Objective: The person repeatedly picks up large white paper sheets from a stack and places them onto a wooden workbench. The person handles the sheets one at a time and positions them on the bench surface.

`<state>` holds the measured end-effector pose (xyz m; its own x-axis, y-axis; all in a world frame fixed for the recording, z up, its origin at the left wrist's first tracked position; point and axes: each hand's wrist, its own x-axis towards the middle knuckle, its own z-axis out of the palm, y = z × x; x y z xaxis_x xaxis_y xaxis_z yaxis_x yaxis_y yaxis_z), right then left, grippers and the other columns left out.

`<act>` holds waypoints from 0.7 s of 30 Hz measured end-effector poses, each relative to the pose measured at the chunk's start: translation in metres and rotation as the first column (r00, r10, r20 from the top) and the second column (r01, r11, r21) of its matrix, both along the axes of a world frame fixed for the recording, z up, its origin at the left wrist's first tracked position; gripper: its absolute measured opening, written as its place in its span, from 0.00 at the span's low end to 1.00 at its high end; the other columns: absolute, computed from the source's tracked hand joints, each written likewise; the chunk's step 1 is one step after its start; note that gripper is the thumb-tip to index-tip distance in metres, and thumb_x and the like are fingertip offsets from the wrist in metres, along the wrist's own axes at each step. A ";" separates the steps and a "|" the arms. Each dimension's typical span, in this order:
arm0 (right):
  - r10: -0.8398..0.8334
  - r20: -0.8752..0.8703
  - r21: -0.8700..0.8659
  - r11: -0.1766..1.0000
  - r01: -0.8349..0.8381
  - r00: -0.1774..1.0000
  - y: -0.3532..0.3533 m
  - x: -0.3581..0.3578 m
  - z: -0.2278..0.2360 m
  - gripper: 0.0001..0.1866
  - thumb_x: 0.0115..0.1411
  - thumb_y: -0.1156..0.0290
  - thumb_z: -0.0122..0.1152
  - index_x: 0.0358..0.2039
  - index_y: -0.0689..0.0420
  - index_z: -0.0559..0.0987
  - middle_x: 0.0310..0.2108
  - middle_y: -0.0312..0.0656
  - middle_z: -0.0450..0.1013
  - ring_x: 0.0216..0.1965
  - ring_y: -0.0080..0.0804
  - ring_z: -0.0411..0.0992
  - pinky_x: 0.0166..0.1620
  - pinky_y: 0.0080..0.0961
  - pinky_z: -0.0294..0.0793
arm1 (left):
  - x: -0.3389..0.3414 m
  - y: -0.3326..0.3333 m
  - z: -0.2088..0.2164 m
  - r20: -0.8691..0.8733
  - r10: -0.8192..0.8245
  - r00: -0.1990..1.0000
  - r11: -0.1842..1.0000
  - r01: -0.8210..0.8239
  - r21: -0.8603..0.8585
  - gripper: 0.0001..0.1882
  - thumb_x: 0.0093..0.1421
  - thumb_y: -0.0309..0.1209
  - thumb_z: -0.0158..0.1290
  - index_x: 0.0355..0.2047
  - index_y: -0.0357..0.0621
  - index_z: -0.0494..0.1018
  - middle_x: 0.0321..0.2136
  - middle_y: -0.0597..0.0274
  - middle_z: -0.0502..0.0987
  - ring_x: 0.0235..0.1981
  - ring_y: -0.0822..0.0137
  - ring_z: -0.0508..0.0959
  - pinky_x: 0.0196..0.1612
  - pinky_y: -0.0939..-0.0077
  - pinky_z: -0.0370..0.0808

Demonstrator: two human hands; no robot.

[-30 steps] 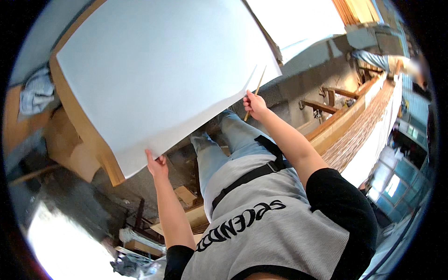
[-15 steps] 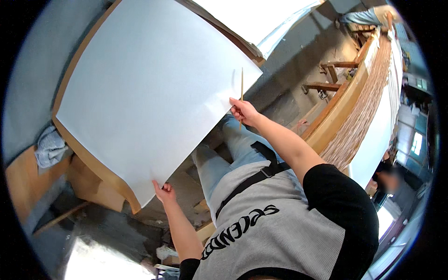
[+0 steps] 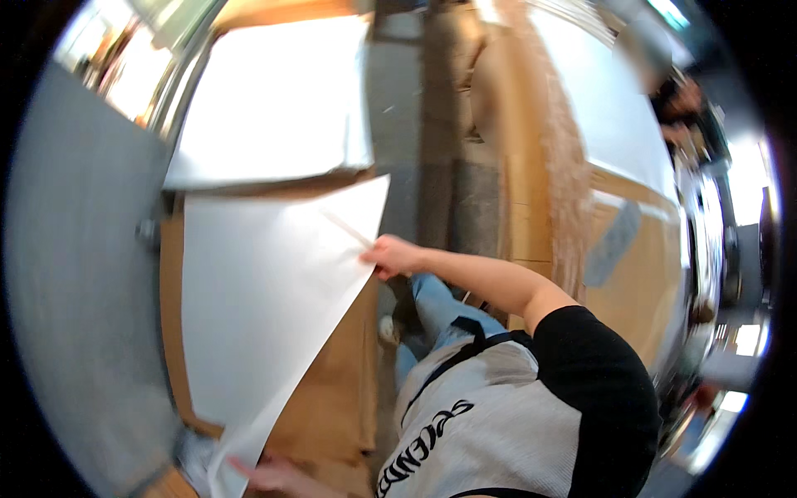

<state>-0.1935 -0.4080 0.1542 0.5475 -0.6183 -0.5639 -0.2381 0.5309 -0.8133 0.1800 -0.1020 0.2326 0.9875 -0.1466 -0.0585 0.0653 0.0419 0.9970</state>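
Observation:
A large white sheet [image 3: 249, 307], apparently paper, lies partly on a brown board or cardboard surface [image 3: 332, 398]. Its near edge is lifted and curls diagonally between my hands. At the sheet's right edge, my right hand [image 3: 393, 256] is closed on it, with a thin wooden stick [image 3: 349, 229] also in the fingers, blurred against the white. Low in the picture, my left hand [image 3: 278, 476] is smeared by motion. It is at the sheet's near left corner, with the edge between thumb and fingers.
Beyond it lies a stack of white sheets [image 3: 274, 100]. A long wooden bench at right carries a brown layered stack [image 3: 569, 174] and white sheeting [image 3: 618, 108]. Another person [image 3: 689, 116] is at far right. A grey cloth [image 3: 191, 455] lies near the left corner; a grey wall [image 3: 83, 249] rises at left.
The view has turned, so the sheet appears lower. Its near edge has been lifted and pulled diagonally, baring brown surface below. My left hand has moved down toward the picture's lower edge.

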 end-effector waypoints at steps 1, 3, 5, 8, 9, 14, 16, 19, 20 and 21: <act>-0.004 0.041 -0.026 1.000 0.005 0.999 0.002 -0.004 0.038 0.16 0.56 0.62 0.50 0.18 0.59 0.69 0.15 0.34 0.64 0.14 0.18 0.61 0.16 0.15 0.57 | -0.008 -0.031 0.037 0.016 -0.025 1.000 1.000 0.025 -0.016 0.23 0.53 0.39 0.48 0.44 0.34 0.64 0.44 0.53 0.67 0.40 0.61 0.69 0.35 0.74 0.65; 0.053 0.104 -0.116 0.992 -0.041 0.993 -0.004 -0.027 0.089 0.18 0.57 0.59 0.48 0.20 0.60 0.71 0.14 0.37 0.67 0.14 0.20 0.64 0.16 0.15 0.60 | -0.018 -0.078 0.107 0.039 -0.115 0.993 0.990 0.118 -0.077 0.24 0.55 0.38 0.46 0.46 0.32 0.62 0.46 0.50 0.65 0.44 0.59 0.66 0.42 0.70 0.62; -0.009 0.172 -0.163 0.986 0.037 0.985 -0.007 -0.059 0.145 0.18 0.57 0.59 0.48 0.22 0.61 0.73 0.16 0.39 0.69 0.15 0.22 0.66 0.16 0.16 0.63 | -0.022 -0.114 0.172 0.020 -0.210 0.977 0.965 0.211 -0.159 0.24 0.57 0.37 0.44 0.47 0.29 0.60 0.47 0.47 0.64 0.47 0.57 0.64 0.48 0.67 0.60; -0.148 0.257 -0.208 0.957 0.204 0.955 -0.021 -0.121 0.211 0.18 0.57 0.60 0.47 0.31 0.64 0.75 0.28 0.46 0.73 0.22 0.31 0.72 0.24 0.22 0.74 | -0.078 -0.197 0.242 0.170 -0.435 0.884 0.849 0.465 -0.249 0.24 0.58 0.36 0.41 0.49 0.27 0.58 0.49 0.43 0.61 0.51 0.55 0.62 0.55 0.63 0.57; -0.175 0.310 -0.203 0.948 0.245 0.934 -0.029 -0.142 0.224 0.18 0.56 0.60 0.48 0.32 0.65 0.74 0.31 0.46 0.72 0.26 0.32 0.73 0.29 0.25 0.75 | -0.116 -0.221 0.271 0.328 -0.484 0.812 0.776 0.571 -0.270 0.24 0.58 0.36 0.41 0.49 0.28 0.58 0.50 0.41 0.60 0.51 0.56 0.61 0.55 0.63 0.57; -0.225 0.588 -0.322 0.816 0.481 0.777 -0.058 -0.261 0.306 0.17 0.58 0.66 0.41 0.38 0.66 0.70 0.36 0.48 0.70 0.39 0.34 0.70 0.44 0.40 0.71 | -0.151 -0.375 0.357 0.478 -0.684 0.551 0.431 0.834 -0.345 0.21 0.54 0.39 0.51 0.43 0.38 0.66 0.37 0.58 0.71 0.33 0.68 0.72 0.29 0.80 0.69; -0.390 0.677 -0.220 0.702 0.677 0.624 -0.064 -0.307 0.344 0.15 0.56 0.71 0.36 0.25 0.66 0.71 0.27 0.47 0.71 0.34 0.39 0.72 0.44 0.41 0.71 | -0.208 -0.458 0.388 0.498 -0.822 0.276 0.112 0.936 -0.334 0.17 0.55 0.40 0.50 0.39 0.40 0.67 0.31 0.62 0.72 0.27 0.73 0.71 0.27 0.85 0.67; -0.430 0.698 -0.347 0.495 0.796 0.572 -0.072 -0.387 0.392 0.17 0.60 0.68 0.32 0.32 0.66 0.69 0.34 0.50 0.71 0.36 0.40 0.72 0.44 0.32 0.73 | -0.314 -0.563 0.453 0.486 -0.873 0.048 -0.107 0.952 -0.286 0.16 0.55 0.40 0.50 0.38 0.42 0.67 0.27 0.64 0.71 0.26 0.74 0.71 0.29 0.85 0.68; -0.387 0.749 -0.360 0.445 0.820 0.538 -0.071 -0.414 0.406 0.17 0.60 0.67 0.32 0.31 0.65 0.69 0.33 0.48 0.71 0.34 0.38 0.73 0.44 0.31 0.73 | -0.351 -0.588 0.479 0.534 -0.845 0.019 -0.160 0.945 -0.287 0.18 0.56 0.40 0.49 0.40 0.40 0.67 0.31 0.60 0.72 0.32 0.70 0.72 0.37 0.83 0.70; -0.472 0.753 -0.351 0.303 0.886 0.459 -0.069 -0.435 0.419 0.17 0.61 0.66 0.32 0.31 0.64 0.69 0.32 0.46 0.71 0.34 0.37 0.73 0.45 0.32 0.72 | -0.407 -0.589 0.489 0.553 -0.831 -0.059 -0.260 0.920 -0.293 0.21 0.55 0.40 0.49 0.42 0.36 0.65 0.37 0.55 0.71 0.40 0.66 0.72 0.46 0.79 0.68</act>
<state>-0.6284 -0.4768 0.5735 -0.2614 -0.9124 0.3151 0.4118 -0.4006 -0.8185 -0.2266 -0.6911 0.7216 -0.2156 -0.8115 0.5432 0.4203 0.4250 0.8017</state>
